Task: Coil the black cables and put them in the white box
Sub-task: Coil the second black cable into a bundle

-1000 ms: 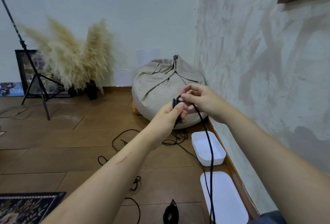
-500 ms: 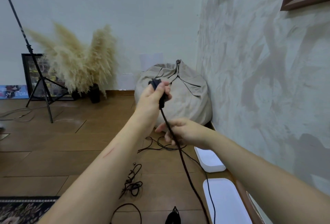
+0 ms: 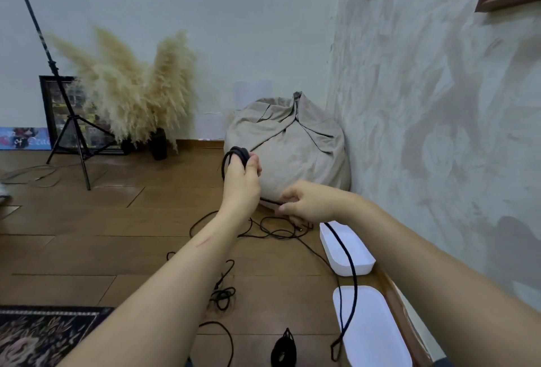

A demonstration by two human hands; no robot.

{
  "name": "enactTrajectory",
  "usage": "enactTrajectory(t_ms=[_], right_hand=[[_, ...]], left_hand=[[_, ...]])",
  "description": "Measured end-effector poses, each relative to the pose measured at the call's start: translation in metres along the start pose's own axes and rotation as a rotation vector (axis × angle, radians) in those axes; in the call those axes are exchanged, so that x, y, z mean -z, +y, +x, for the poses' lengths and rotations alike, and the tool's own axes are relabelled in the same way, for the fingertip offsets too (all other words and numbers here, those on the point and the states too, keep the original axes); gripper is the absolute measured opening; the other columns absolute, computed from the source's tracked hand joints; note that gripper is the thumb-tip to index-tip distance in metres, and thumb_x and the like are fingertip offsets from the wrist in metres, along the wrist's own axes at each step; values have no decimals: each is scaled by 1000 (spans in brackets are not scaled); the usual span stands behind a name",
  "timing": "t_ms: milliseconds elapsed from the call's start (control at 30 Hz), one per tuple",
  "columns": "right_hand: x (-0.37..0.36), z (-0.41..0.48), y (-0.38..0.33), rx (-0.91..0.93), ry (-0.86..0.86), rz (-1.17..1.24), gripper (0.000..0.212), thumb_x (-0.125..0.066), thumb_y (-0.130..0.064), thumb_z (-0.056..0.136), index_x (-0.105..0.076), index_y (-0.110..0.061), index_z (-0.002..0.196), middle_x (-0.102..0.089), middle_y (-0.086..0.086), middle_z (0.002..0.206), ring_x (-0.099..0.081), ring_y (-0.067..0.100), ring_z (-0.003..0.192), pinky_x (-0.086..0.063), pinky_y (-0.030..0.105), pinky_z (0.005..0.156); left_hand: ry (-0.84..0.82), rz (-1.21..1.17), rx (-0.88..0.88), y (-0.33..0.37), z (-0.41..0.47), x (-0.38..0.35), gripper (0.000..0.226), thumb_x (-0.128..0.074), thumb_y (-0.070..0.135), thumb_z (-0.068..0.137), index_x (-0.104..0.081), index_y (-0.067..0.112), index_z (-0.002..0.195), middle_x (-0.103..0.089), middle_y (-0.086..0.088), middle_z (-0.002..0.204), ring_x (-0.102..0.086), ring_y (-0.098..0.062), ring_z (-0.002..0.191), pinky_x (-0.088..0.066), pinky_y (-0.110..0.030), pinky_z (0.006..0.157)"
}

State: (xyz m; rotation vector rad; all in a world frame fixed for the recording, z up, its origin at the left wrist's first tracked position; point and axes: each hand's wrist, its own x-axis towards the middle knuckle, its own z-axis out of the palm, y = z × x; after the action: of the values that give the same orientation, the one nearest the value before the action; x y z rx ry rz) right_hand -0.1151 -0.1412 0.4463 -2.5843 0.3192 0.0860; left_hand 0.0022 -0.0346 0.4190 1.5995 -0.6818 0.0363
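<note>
My left hand (image 3: 242,177) is raised in front of the beanbag and grips a small coil of thick black cable (image 3: 234,154). The same cable runs to my right hand (image 3: 307,202), which pinches it lower down. From there its loose tail (image 3: 350,273) hangs over the open white box (image 3: 363,252) by the wall. Thinner black cables (image 3: 272,227) lie tangled on the wooden floor below my hands, and another small tangle (image 3: 222,296) lies nearer me.
The white lid (image 3: 371,334) lies on the floor in front of the box. A wound black bundle (image 3: 283,350) sits at the bottom centre. A beige beanbag (image 3: 295,147) fills the corner. A tripod (image 3: 67,126), pampas grass (image 3: 131,88) and a rug (image 3: 38,334) are at left.
My left hand now holds a visible loop of coil. My right hand has slid along the cable, and the loose tail has been drawn up across the white box.
</note>
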Motion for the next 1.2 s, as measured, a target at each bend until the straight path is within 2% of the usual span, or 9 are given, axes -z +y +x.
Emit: enactTrajectory(t_ms=[200, 367, 467, 567, 667, 833, 933, 1067, 1200], right_hand=[[10, -3, -1, 262, 324, -288, 19, -55, -24, 100, -71, -22, 110, -70, -7, 89, -60, 17, 86, -45, 33, 79], [28, -7, 26, 254, 632, 127, 5, -71, -34, 84, -72, -33, 90, -70, -12, 78, -64, 11, 81, -52, 44, 80], [32, -12, 34, 216, 628, 337, 5, -78, -29, 81, -73, -30, 83, -71, 1, 78, -63, 8, 74, -50, 38, 78], [33, -22, 35, 228, 572, 466, 5, -74, -11, 87, -76, -13, 91, -72, 14, 82, -60, -1, 68, -48, 17, 72], [31, -25, 36, 230, 534, 514, 13, -70, -7, 91, -74, -2, 102, -69, 12, 81, -61, -4, 68, -46, 9, 67], [32, -24, 42, 194, 404, 436, 25, -54, -15, 102, -70, -21, 121, -70, 15, 98, -56, 3, 80, -45, 21, 68], [35, -22, 41, 212, 412, 381, 29, -49, -11, 104, -68, -16, 125, -69, 12, 97, -57, 0, 81, -44, 14, 71], [33, -15, 49, 191, 565, 356, 14, -61, -23, 99, -74, -23, 104, -68, 4, 83, -61, 12, 78, -50, 32, 77], [29, -7, 49, 209, 657, 458, 12, -68, -24, 94, -77, -32, 93, -74, -5, 85, -62, 5, 81, -48, 26, 80]], left_hand=[[-169, 34, 68, -11, -5, -11, 26, -43, 26, 109, -56, 4, 106, -63, -11, 94, -60, -24, 86, -50, -40, 80], [-460, -398, 255, 17, -21, -28, 45, -26, 32, 113, -60, 10, 93, -52, 3, 64, -48, -14, 61, -45, -28, 65], [-566, -416, 244, 24, -29, -38, 47, -24, 36, 112, -57, 10, 93, -51, 6, 61, -47, -12, 58, -44, -27, 65], [-606, -391, 154, 26, -34, -36, 32, -35, 30, 111, -57, 11, 98, -52, 7, 67, -49, -12, 65, -45, -31, 74], [-621, -262, 55, 23, -36, -32, 21, -43, 26, 110, -58, 15, 101, -52, 9, 70, -50, -13, 72, -45, -34, 80], [-581, -193, 62, 25, -39, -31, 23, -39, 24, 110, -59, 19, 98, -49, 6, 72, -47, -19, 76, -45, -39, 82], [-531, -207, 93, 25, -38, -31, 24, -39, 24, 110, -58, 14, 99, -48, 3, 72, -48, -18, 73, -45, -39, 82], [-512, -182, 106, 24, -37, -29, 25, -39, 22, 109, -59, 13, 98, -50, 3, 72, -51, -14, 69, -47, -37, 80], [-609, -248, 169, 28, -40, -31, 31, -35, 23, 111, -60, 11, 98, -51, 5, 68, -52, -12, 63, -52, -33, 75]])
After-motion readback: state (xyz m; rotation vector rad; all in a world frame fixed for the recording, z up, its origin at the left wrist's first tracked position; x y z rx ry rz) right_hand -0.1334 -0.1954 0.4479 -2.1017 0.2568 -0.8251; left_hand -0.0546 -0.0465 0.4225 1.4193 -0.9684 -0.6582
